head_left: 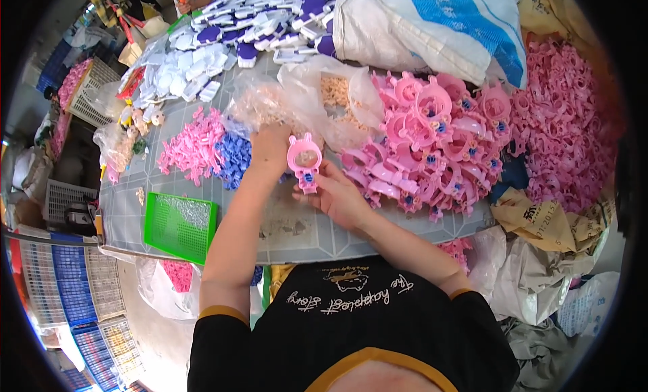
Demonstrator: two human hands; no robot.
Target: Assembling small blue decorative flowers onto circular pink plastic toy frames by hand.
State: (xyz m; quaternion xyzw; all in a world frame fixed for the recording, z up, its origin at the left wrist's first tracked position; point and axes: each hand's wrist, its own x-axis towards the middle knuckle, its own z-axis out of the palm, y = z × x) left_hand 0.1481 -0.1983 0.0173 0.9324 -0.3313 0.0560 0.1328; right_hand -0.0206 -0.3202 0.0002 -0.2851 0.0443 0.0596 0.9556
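Note:
My right hand (339,197) holds up a pink rabbit-eared plastic frame (308,184) by its lower part, thumb and fingers closed on it. The frame has a round opening and a small blue piece on its body. My left hand (271,150) reaches past it to the mouth of a clear plastic bag (260,103) with small beige parts; its fingers are hidden. Under my left wrist lie a pile of small blue parts (233,155) and a pile of small pink parts (194,141). Many similar pink frames (432,142) are heaped right of my right hand.
A green tray (152,220) of tiny shiny pieces stands at the table's near left. White and purple parts (263,20) cover the far side, beside a white and blue sack (432,27). More pink parts (557,122) fill the far right. Another person's hand (185,6) shows at far left.

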